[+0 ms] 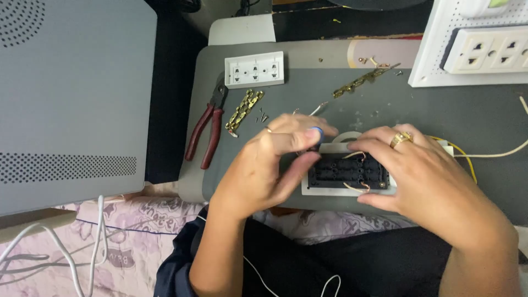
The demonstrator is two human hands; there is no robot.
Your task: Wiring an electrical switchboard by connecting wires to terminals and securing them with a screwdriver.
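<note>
Two bare hands work at an opened white plastic socket block with a black inside (pixel 347 171), which lies at the near edge of the grey surface (pixel 440 110). The right hand (pixel 434 176) holds the block's right side, fingers curled over it. The left hand (pixel 269 165) pinches a small blue-tipped tool (pixel 315 132) just left of the block. Red-handled pliers (pixel 206 129) lie well apart.

Left hand (pixel 269 165) pinches a blue-handled tool (pixel 315 133) over the opened socket (pixel 347 173); right hand (pixel 423 176) steadies it.
</note>
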